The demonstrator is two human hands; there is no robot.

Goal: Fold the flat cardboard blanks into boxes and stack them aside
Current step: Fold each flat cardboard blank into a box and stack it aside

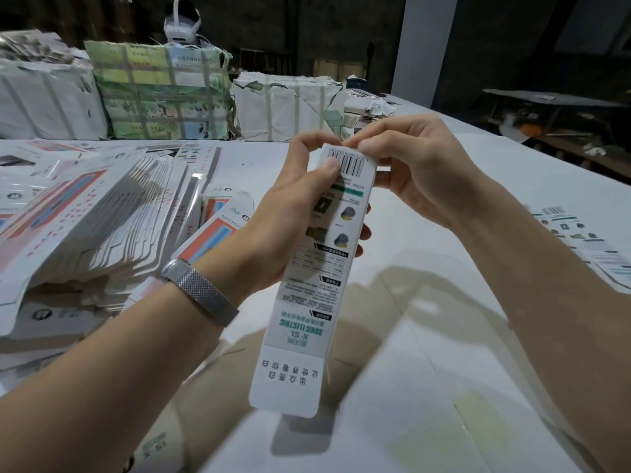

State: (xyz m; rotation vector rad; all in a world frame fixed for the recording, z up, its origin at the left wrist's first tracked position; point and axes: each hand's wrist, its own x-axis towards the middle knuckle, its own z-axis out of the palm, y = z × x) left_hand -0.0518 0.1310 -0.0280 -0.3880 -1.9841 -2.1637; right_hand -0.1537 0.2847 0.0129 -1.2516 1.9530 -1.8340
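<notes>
Two hands hold one box in the air above the table. Left hand: fingers wrapped round the upper part of the box, thumb pressed flat on the barcode panel. Right hand: thumb and forefinger pinching the far end of the box, at the closing flap.

Box: long, narrow, white card, tilted with its far end up and away from the person. Printed face toward the camera, lettering upside down; barcode beneath the pinch, green band and four small product pictures below the left thumb, green "SONIC ELECTRIC" title lower down. Near end: open flap with rounded corners and black characters, hanging free.

Left wrist: metal mesh band.

Left of the grip: fanned heap of flat blanks, white with red and blue print, lying on the table. Right of the grip: a few more blanks at the table edge. Beyond the grip: strapped bundles in torn paper wrapping, standing in a row.

Table: white, glossy, with shadows of the arms. Room behind: dark, with a pale pillar.
</notes>
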